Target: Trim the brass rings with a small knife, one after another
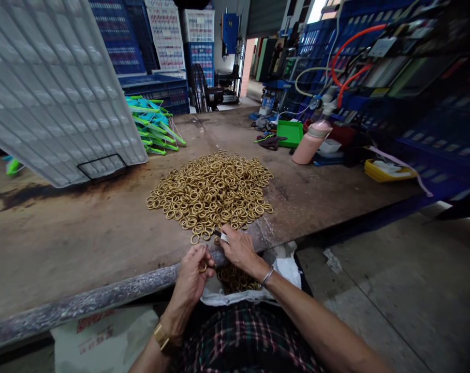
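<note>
A broad heap of brass-coloured rings (215, 189) lies on the worktable. At the table's front edge, my left hand (194, 272) pinches one ring (203, 267) between its fingers. My right hand (240, 249) is closed around a small tool (223, 237) with a white part and a dark tip, which points toward the heap's near edge; its exact kind cannot be made out. Below the edge, at my lap, an open white bag (235, 298) holds more rings (238, 280), partly hidden by my right wrist.
To the left, a tilted whitish ribbed panel (64, 93) stands beside green and blue hangers (153, 127). On the right are a pink bottle (311, 144), a green tray (290, 133) and a yellow tray (388, 171). Stacked crates (200, 57) and a fan (200, 88) stand behind.
</note>
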Available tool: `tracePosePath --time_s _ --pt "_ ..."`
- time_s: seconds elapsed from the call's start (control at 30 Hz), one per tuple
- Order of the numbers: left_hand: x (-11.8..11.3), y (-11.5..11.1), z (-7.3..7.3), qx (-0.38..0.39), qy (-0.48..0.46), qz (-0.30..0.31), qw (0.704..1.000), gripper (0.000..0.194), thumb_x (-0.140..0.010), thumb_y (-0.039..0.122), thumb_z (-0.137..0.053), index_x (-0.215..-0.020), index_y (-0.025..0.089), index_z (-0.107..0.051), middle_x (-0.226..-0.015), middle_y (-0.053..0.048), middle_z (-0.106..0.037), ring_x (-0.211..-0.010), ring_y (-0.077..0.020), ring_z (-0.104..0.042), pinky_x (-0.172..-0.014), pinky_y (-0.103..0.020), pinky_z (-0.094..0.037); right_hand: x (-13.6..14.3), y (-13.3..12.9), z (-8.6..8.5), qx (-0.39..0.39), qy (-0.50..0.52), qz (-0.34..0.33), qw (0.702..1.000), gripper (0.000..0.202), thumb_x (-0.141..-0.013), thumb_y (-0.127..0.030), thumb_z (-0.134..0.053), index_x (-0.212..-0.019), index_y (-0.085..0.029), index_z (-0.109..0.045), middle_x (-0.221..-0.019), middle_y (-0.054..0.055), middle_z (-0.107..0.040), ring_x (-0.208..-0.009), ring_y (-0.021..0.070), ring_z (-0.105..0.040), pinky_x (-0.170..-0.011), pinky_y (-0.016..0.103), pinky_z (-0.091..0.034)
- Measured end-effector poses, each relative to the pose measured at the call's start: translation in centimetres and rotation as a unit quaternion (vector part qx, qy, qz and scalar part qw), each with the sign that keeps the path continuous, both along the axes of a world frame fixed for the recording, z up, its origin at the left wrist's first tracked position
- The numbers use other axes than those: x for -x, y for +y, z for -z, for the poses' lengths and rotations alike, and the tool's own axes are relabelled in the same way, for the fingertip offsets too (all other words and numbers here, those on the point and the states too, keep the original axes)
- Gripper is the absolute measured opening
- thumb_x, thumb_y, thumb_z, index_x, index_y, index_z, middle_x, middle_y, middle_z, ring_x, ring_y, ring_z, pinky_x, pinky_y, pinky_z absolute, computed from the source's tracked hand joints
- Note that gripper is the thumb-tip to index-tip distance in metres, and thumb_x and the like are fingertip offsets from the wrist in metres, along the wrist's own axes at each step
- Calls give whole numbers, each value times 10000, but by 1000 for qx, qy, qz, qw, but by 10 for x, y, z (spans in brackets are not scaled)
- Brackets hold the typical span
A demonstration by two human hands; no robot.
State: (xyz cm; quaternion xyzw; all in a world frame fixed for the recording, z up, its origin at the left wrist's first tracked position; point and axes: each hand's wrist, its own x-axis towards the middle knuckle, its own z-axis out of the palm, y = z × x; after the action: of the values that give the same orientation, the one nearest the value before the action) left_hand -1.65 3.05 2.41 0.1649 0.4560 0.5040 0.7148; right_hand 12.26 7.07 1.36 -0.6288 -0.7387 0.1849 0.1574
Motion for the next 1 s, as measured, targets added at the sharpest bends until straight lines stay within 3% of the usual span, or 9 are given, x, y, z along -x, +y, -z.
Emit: tracePosePath --time_s 0.17,0.33,0.47,0.6,0.73,0.9,1.0 --pt "-13 3 2 -21 117 48 992 496 -626 477 -689 -979 184 -501 -523 86 -503 -381 -43 -383 -334 -130 -232 -6 -5 6 -17 156 -40 987 110 -834 -249 -460 -914 -201 -519 -735 -7 -570 -649 129 -504 -608 224 -330" --pt "-14 6 2 -63 185 54 979 368 -674 487 -639 -818 162 -544 -508 87 -459 -371 -29 -342 -353 -147 -229 -4 -9 -4 10 274 -60 960 128 -829 -303 -454 -840 -188 -510 -703 -32 -498 -628 107 -442 -594 210 -337" --pt "-12 4 5 -101 246 44 963 338 -695 477 -624 -778 151 -586 -522 64 -483 -408 -42 -373 -385 -164 -255 -1 -8 -10 61 297 -46 952 218 -841 -353 -422 -746 -178 -512 -644 -49 -450 -594 93 -397 -556 202 -314" --pt "-11 1 5 -93 197 63 974 347 -697 491 -619 -765 154 -569 -550 52 -512 -401 -38 -366 -373 -160 -234 0 -8 -8 67 296 -34 952 248 -829 -348 -433 -655 -175 -473 -607 -55 -417 -587 88 -377 -551 203 -300" --pt "-10 -1 1 -63 109 80 989 370 -645 497 -659 -723 167 -512 -588 41 -548 -396 -32 -368 -361 -151 -218 1 -10 -11 87 324 -39 941 217 -819 -314 -435 -656 -176 -473 -609 -57 -422 -582 83 -368 -552 198 -303" --pt "-11 -3 -3 -56 77 78 992 381 -631 487 -680 -732 169 -497 -601 41 -548 -421 -30 -385 -380 -149 -242 1 -12 -12 100 345 -27 933 182 -814 -302 -432 -707 -174 -504 -627 -45 -477 -597 91 -422 -579 201 -338" --pt "-11 -5 -4 -71 67 64 993 380 -632 480 -687 -727 170 -489 -616 43 -540 -432 -30 -382 -381 -149 -252 -4 -15 -7 63 312 -4 948 193 -842 -292 -386 -752 -179 -515 -634 -32 -506 -597 104 -450 -599 214 -354"
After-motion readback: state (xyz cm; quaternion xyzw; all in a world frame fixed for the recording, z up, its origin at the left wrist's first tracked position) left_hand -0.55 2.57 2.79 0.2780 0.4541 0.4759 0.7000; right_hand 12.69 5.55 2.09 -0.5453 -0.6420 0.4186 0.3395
